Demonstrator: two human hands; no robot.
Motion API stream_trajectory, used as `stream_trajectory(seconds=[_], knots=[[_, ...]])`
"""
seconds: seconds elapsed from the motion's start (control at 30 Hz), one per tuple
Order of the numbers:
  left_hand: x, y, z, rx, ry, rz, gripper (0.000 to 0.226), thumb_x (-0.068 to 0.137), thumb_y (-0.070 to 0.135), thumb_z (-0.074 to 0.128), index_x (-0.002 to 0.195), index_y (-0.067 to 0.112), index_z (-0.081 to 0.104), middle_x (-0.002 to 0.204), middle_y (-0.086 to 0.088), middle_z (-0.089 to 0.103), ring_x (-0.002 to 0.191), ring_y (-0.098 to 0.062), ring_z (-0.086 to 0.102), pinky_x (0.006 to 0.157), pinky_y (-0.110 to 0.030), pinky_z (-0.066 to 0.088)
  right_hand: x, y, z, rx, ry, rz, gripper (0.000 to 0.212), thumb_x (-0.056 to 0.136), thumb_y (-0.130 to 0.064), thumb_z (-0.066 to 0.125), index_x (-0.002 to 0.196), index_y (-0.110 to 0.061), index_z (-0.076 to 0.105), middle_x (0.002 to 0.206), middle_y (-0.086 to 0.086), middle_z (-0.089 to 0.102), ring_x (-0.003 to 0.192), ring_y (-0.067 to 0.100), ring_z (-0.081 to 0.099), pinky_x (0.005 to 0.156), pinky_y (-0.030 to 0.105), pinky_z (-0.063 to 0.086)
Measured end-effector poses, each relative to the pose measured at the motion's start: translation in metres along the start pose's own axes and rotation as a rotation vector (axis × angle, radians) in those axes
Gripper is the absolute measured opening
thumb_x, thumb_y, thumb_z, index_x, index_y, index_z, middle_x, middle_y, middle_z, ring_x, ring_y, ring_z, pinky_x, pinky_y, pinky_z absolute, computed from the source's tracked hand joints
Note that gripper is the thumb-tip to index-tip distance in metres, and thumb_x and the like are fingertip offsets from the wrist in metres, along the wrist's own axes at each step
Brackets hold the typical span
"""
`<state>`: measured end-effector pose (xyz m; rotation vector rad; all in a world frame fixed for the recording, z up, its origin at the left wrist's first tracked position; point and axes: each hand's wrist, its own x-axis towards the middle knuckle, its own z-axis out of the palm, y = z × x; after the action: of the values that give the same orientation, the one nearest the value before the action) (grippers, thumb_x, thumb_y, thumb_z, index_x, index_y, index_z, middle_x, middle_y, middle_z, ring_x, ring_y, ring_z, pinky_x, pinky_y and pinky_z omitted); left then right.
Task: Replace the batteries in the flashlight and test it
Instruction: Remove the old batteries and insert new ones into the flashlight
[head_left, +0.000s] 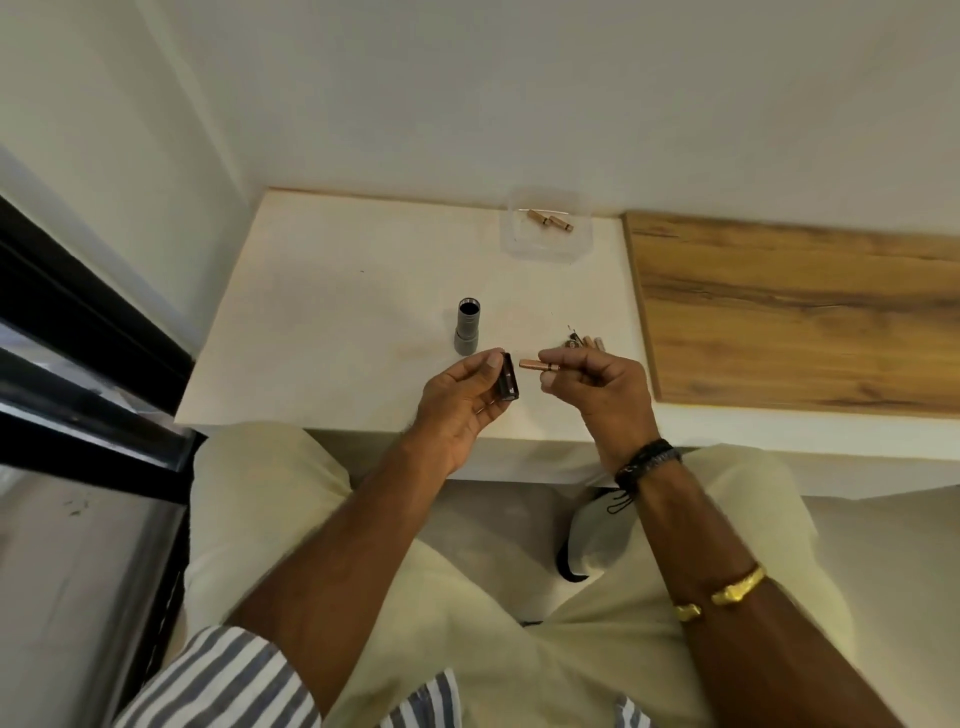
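The grey flashlight body (466, 327) stands upright on the pale surface (322, 291), open end up. The left hand (462, 400) pinches a dark battery holder (508, 376), partly hidden by the thumb, its long axis running near to far. The right hand (597, 384) grips a copper battery (537, 366) pointing left toward it. Loose batteries (584, 343) are half hidden behind that hand. A clear container (545, 223) holds more.
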<state>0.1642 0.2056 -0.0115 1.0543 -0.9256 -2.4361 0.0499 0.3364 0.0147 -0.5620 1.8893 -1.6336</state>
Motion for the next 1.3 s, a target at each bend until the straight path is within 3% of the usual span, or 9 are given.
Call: stream_trajectory(seconds=[0.1, 0.23, 0.37, 0.8, 1.1, 1.17, 1.3], knots=[[-0.003, -0.001, 0.000, 0.013, -0.007, 0.008, 0.024, 0.091, 0.017, 0.068, 0.113, 0.008, 0.071, 0.096, -0.006, 0.075, 0.085, -0.019, 0.070, 0.074, -0.030, 0.059, -0.003, -0.003, 0.003, 0.011, 0.000, -0.050, 0.024, 0.087, -0.001, 0.076, 0.109, -0.012, 0.077, 0.093, 0.017, 0.075, 0.083, 0.021, 0.071, 0.082, 0.037, 0.062], [-0.006, -0.001, -0.001, 0.017, 0.001, 0.017, 0.029, 0.091, 0.018, 0.069, 0.117, 0.006, 0.069, 0.099, -0.007, 0.074, 0.089, -0.021, 0.070, 0.075, -0.030, 0.058, -0.007, -0.004, 0.007, -0.019, 0.092, -0.077, 0.024, 0.084, -0.007, 0.081, 0.104, -0.007, 0.068, 0.087, 0.012, 0.075, 0.079, 0.023, 0.073, 0.072, 0.040, 0.064], [-0.008, -0.002, 0.002, 0.019, -0.006, 0.022, 0.029, 0.091, 0.018, 0.068, 0.118, 0.007, 0.068, 0.105, -0.010, 0.074, 0.090, -0.022, 0.072, 0.074, -0.030, 0.059, -0.007, 0.002, 0.009, -0.117, 0.115, -0.136, 0.018, 0.086, -0.009, 0.080, 0.103, -0.009, 0.073, 0.089, 0.009, 0.077, 0.079, 0.026, 0.075, 0.071, 0.043, 0.064], [-0.012, -0.005, 0.004, 0.127, -0.017, 0.039, 0.017, 0.089, 0.014, 0.071, 0.106, 0.012, 0.073, 0.099, -0.009, 0.077, 0.089, -0.022, 0.075, 0.073, -0.028, 0.059, -0.007, 0.006, 0.014, -0.377, 0.083, -0.266, 0.019, 0.090, -0.012, 0.077, 0.108, -0.012, 0.079, 0.087, -0.008, 0.076, 0.079, 0.005, 0.074, 0.075, 0.019, 0.061], [-0.010, -0.008, 0.005, 0.152, 0.039, 0.073, 0.017, 0.088, 0.010, 0.072, 0.105, 0.009, 0.073, 0.099, -0.010, 0.077, 0.089, -0.022, 0.075, 0.072, -0.030, 0.060, -0.009, 0.015, 0.020, -0.509, 0.070, -0.327, 0.017, 0.091, -0.012, 0.074, 0.107, -0.013, 0.080, 0.094, 0.002, 0.078, 0.083, 0.003, 0.067, 0.078, 0.006, 0.050], [-0.008, -0.006, 0.004, 0.121, 0.060, 0.068, 0.015, 0.089, 0.010, 0.070, 0.103, 0.011, 0.073, 0.098, -0.008, 0.077, 0.088, -0.021, 0.075, 0.072, -0.030, 0.061, -0.010, 0.019, 0.021, -0.524, 0.048, -0.340, 0.016, 0.091, -0.011, 0.074, 0.105, -0.013, 0.081, 0.092, 0.001, 0.077, 0.081, 0.000, 0.065, 0.078, 0.010, 0.051], [-0.003, -0.001, 0.002, 0.099, 0.058, 0.061, 0.017, 0.090, 0.011, 0.069, 0.106, 0.012, 0.073, 0.104, -0.009, 0.076, 0.094, -0.022, 0.074, 0.076, -0.032, 0.061, -0.010, 0.022, 0.023, -0.536, 0.039, -0.315, 0.016, 0.091, -0.013, 0.075, 0.105, -0.014, 0.081, 0.092, 0.001, 0.076, 0.080, 0.011, 0.068, 0.079, 0.032, 0.061]])
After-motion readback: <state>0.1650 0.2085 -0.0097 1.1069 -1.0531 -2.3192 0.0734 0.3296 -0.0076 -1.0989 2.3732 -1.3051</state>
